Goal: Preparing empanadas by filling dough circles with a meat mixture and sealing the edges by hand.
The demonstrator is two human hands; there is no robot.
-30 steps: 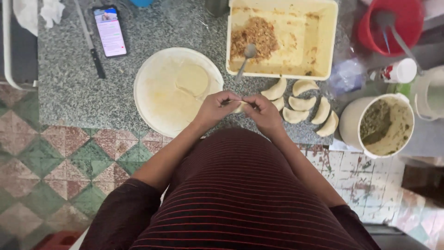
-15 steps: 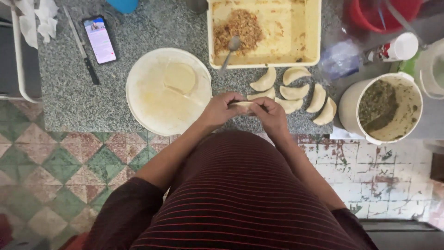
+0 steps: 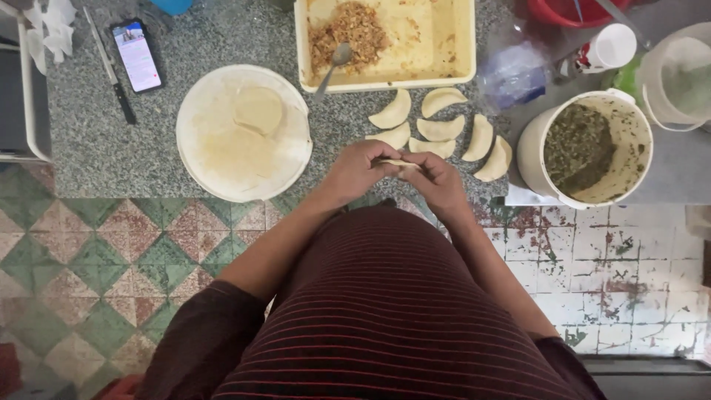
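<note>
**Softly Pinched: A Dumpling Between Two Hands**

Right at the near edge of the speckled stone counter [image 3: 96,159], both hands meet over a folded dumpling [image 3: 398,162]. Left hand [image 3: 355,170] and right hand [image 3: 435,180] are each closed on it, fingertips pressing the pale dough from either side, so that only a thin strip of its edge shows between them.

Judging by its look, the piece is light, soft and easily torn; the dough would stretch or split if squeezed hard, and it is likely a little tacky. The seam along the curved rim seems the safest place to grip, leaving the filled belly alone.

Just beyond the hands lie six finished half-moon dumplings [image 3: 441,127] in a loose cluster. Behind them sits a cream tray [image 3: 459,44] with a heap of brownish filling [image 3: 348,33] and a spoon [image 3: 333,63]. To the left a round white board [image 3: 200,155] carries a flat dough disc [image 3: 258,111]; farther left lie a phone [image 3: 137,55] and a knife [image 3: 111,74]. A white bucket [image 3: 529,152] of dark green mixture stands to the right.

Most of the dumpling is hidden by the fingers, so whether it is fully sealed cannot be told. A red basin [image 3: 552,11] is cut off at the top.
</note>
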